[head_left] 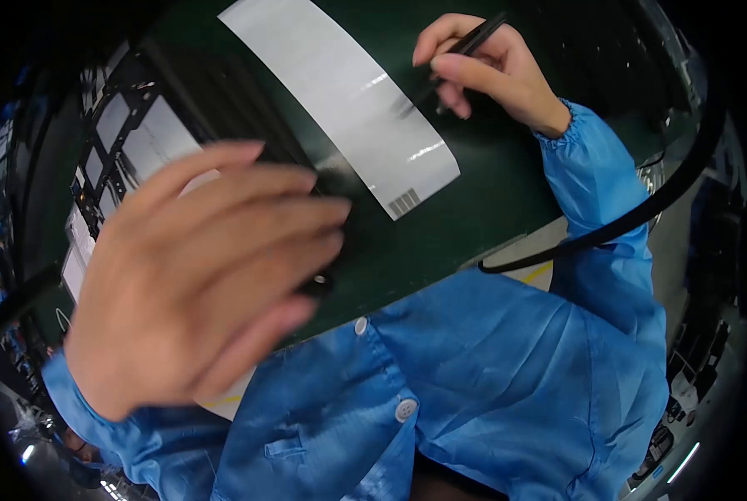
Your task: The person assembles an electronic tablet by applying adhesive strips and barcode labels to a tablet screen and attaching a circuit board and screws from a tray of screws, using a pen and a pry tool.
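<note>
A long glossy white strip (pixel 331 92) lies across the dark green table top, with a few small grey rectangles (pixel 404 201) at its near end. My right hand (pixel 494 75) is closed around slim black tweezers (pixel 480 34) beside the strip's right edge. Their blurred dark tip reaches over the strip. My left hand (pixel 198 259), smeared by motion, hovers left of the strip with its fingers stretched out and no object visible in it. Beside its fingertips is a small dark object (pixel 320 282) with a shiny spot, too unclear to name.
Black frames with pale rectangular panels (pixel 152 138) lie at the left, partly behind my left hand. A thick black cable (pixel 624 224) curves across the right side, in front of my blue sleeve. The table's near edge (pixel 440 288) runs just in front of my blue coat.
</note>
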Demonstrator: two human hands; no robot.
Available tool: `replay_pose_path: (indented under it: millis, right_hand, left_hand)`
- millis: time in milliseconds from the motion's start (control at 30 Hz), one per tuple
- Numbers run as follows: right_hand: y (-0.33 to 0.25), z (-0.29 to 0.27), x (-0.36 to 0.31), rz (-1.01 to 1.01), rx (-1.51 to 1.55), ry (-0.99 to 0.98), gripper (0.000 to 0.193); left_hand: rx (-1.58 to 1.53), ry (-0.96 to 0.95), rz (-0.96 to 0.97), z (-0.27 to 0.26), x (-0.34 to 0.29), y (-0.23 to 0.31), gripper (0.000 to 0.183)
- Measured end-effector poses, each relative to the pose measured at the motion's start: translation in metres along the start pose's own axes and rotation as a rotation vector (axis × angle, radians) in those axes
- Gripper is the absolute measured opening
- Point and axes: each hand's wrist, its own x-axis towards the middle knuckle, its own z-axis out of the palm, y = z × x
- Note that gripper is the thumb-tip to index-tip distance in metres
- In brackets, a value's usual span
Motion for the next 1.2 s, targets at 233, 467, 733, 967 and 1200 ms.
replay_pose_path:
  millis: [233, 467, 733, 967, 1200]
  right_hand:
    - [-0.009, 0.044, -0.004, 0.116, 0.043, -0.173, 0.016]
    - [-0.003, 0.023, -0.028, 0.034, -0.151, -0.160, 0.015]
    - [-0.008, 0.022, -0.010, 0.068, 0.123, -0.157, 0.010]
    - [-0.006, -0.010, -0.007, 0.147, 0.172, 0.199, 0.030]
    - [-0.077, 0.057, 0.136, -0.287, -0.139, 0.019, 0.041]
  left_hand:
    - [0.003, -0.526, -0.066, 0.022, 0.045, -0.038, 0.038]
    - [0.084, -0.484, -0.060, 0.039, 0.071, -0.020, 0.045]
    - [0.091, -0.412, -0.097, 0.044, 0.056, -0.031, 0.041]
    - [0.071, 0.224, -0.051, -0.032, -0.029, -0.042, 0.022]
    - [-0.051, 1.037, -0.477, 0.048, -0.126, -0.101, 0.078]
